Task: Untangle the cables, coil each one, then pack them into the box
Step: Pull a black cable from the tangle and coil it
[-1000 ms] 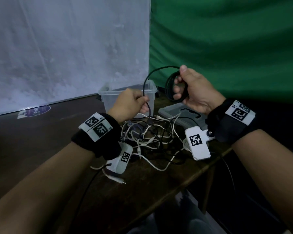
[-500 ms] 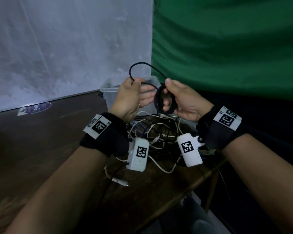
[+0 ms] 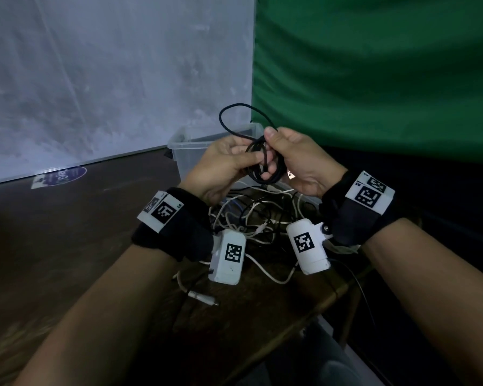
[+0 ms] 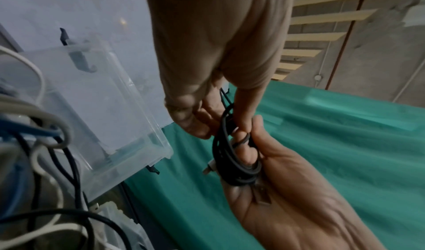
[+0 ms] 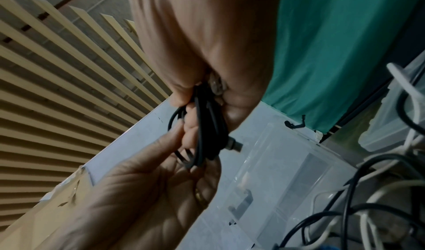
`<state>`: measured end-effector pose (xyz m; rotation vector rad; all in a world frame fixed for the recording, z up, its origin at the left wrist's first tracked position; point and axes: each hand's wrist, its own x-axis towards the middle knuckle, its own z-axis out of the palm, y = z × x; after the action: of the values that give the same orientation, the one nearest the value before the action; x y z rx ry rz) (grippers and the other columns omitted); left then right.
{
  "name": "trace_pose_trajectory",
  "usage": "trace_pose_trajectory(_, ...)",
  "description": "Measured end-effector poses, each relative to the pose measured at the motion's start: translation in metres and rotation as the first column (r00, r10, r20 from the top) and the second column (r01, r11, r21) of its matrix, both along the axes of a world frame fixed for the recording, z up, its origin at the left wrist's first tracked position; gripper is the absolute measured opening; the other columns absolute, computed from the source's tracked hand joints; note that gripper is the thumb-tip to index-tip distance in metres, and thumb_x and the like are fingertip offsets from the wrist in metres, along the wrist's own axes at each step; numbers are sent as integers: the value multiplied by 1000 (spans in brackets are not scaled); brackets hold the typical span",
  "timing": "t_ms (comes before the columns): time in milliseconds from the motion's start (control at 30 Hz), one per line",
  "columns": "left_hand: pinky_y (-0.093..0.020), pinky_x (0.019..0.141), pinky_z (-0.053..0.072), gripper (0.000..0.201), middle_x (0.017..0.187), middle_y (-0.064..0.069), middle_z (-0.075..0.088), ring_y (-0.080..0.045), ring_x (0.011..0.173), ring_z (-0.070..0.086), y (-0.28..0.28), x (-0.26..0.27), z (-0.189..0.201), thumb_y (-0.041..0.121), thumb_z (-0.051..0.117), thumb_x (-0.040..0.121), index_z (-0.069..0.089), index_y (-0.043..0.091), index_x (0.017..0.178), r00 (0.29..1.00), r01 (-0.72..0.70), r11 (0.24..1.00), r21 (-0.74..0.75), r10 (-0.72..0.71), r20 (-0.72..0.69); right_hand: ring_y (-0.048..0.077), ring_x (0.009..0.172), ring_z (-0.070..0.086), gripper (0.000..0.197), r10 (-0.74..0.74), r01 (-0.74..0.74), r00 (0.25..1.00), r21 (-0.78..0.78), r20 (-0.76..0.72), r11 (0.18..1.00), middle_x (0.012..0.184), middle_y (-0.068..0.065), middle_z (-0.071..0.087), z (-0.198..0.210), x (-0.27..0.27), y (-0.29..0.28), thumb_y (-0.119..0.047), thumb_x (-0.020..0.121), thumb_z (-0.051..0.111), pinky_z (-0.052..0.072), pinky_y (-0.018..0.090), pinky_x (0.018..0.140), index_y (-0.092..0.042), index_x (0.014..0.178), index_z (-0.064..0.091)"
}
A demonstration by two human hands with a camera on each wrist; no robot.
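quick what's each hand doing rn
Left hand: pinching the black cable.
Right hand: gripping the coil of the same black cable.

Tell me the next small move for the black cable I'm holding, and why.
Probably lay the last free loop onto the coil. The right hand grips the wound black cable, the left hand pinches it beside, and one loop stands above both hands, unwound. The clear box waits behind.
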<state>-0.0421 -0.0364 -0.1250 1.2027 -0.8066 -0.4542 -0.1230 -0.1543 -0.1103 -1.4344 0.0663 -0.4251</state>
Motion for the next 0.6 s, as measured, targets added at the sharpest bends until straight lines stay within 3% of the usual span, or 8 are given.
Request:
trace_pose_trajectory(67,-36,73,56,15,83,-17,64,-27,73,62,1,-1,0,-4,57,88,53,-6,102,1000,24,1000,12,-24,-11,10,40,44,26,-11,11,1000,-10,11,1000,53,3,53,0,-1,0,-25,99,48,49,23,42,-11,77,50)
trace_pose_trajectory(133,-37,78,53,15,85,-12,61,-24,77,60,0,-6,3,-1,62,86,53,4,96,995,-96,994,54,95,14,10,42,44,27,-24,24,1000,-4,20,1000,53,2,55,0,-2,-2,-25,99,47,48,23,42,-11,76,51)
trace_pose_trajectory(233,-21,54,43,36,73,0,46,-9,59,45,-2,-4,4,2,75,75,44,18,82,916,-378,926,24,370,153,8,43,48,24,-49,49,999,31,19,998,53,0,57,0,-3,-6,-25,99,48,50,22,46,-13,78,51)
trace_pose_trajectory(300,-18,48,38,29,64,0,45,-7,52,41,0,-4,6,3,75,75,50,17,74,910,-365,931,23,351,223,8,44,51,23,-69,67,997,59,20,996,52,0,58,0,-4,-7,-25,98,48,52,23,49,-13,79,50)
trace_pose_trajectory(400,-21,57,46,9,66,-2,58,-7,58,51,3,-12,10,10,75,77,67,8,75,912,-323,943,79,288,292,9,46,56,23,-79,76,996,65,38,995,53,1,61,0,-4,-8,-24,99,48,55,25,54,-13,79,49)
trace_pose_trajectory(467,-17,57,45,14,67,-3,61,-2,55,53,4,-14,10,11,78,74,70,1,79,885,-355,932,74,310,347,10,47,58,23,-75,73,996,46,42,996,54,2,63,-1,-4,-8,-24,99,47,53,24,55,-13,79,49)
trace_pose_trajectory(600,-11,50,38,13,58,3,58,5,44,45,2,-11,7,13,79,74,70,4,74,809,-467,875,123,367,458,12,52,63,23,-69,68,997,35,32,997,59,4,65,-3,-4,-9,-25,99,46,52,22,54,-13,80,48)
